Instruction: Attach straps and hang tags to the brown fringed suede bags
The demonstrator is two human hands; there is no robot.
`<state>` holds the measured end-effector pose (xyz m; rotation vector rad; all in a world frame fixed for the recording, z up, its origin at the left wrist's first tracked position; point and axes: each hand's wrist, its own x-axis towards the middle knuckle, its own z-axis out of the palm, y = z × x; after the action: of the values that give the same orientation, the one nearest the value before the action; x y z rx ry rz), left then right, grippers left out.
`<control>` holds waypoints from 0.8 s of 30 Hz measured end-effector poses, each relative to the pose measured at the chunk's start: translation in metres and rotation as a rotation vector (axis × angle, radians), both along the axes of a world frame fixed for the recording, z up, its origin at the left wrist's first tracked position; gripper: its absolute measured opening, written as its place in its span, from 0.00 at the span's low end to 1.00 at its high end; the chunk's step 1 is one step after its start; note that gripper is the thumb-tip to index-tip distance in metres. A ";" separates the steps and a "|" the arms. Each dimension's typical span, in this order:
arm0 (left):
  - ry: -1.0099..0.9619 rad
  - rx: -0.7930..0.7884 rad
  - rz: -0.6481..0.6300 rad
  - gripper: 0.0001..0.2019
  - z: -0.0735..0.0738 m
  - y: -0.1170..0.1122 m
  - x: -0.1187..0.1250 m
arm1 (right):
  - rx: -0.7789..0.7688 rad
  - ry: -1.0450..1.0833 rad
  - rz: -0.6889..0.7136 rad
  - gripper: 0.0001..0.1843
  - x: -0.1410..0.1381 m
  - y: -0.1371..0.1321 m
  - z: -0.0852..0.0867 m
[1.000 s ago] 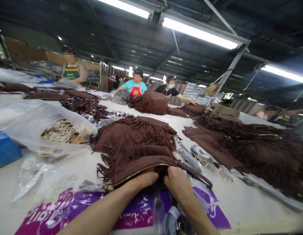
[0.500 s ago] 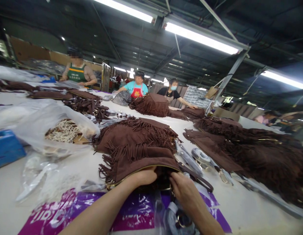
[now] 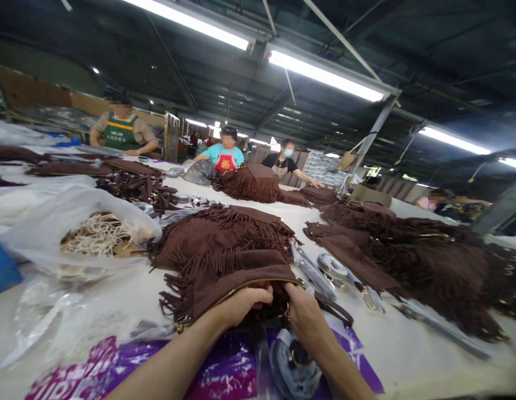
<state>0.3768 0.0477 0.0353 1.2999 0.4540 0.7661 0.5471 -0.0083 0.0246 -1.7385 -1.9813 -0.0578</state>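
Observation:
A brown fringed bag (image 3: pixel 241 280) lies in front of me, its gold zipper mouth open toward me. My left hand (image 3: pixel 245 304) reaches into the mouth with its fingers curled together. What they hold, if anything, is hidden in the dark opening. At the right end of the zipper my right hand (image 3: pixel 302 308) is closed on the bag's edge, its fingertips partly hidden. Under my forearms lie purple printed plastic bags (image 3: pixel 224 366). A wrapped strap coil with a gold ring (image 3: pixel 289 369) sits beside my right wrist.
More brown fringed bags (image 3: pixel 224 230) are stacked just behind, and a large pile (image 3: pixel 428 272) covers the right side. At left are a clear bag of white cords (image 3: pixel 97 233) and a blue box (image 3: pixel 3 266). Wrapped straps (image 3: pixel 314 269) lie at right. Co-workers stand across the table.
The view has shifted slightly, so the scene sits further left. My left hand's fingers show more, curled at the bag's mouth. My right hand stays at the zipper's right end.

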 end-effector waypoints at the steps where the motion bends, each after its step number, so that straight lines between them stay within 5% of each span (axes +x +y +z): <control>1: 0.011 0.024 -0.037 0.04 -0.002 0.000 0.000 | 0.012 -0.039 -0.006 0.18 0.000 -0.001 -0.002; 6: -0.018 -0.047 -0.077 0.07 -0.010 0.001 0.004 | 0.167 -0.122 0.063 0.20 0.000 -0.005 -0.007; 12: -0.064 -0.098 -0.063 0.10 -0.010 -0.003 0.012 | -0.055 0.770 0.092 0.19 -0.012 0.002 0.017; 15: -0.044 -0.035 0.000 0.11 -0.012 -0.003 0.014 | -0.161 0.998 0.102 0.25 -0.020 0.007 0.024; 24: 0.143 0.170 0.202 0.08 -0.020 -0.008 0.022 | -0.173 1.026 0.089 0.26 -0.024 0.013 0.022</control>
<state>0.3990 0.0394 0.0152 1.4888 0.6536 0.8984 0.5233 0.0044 0.0467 -1.3260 -1.2872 0.8753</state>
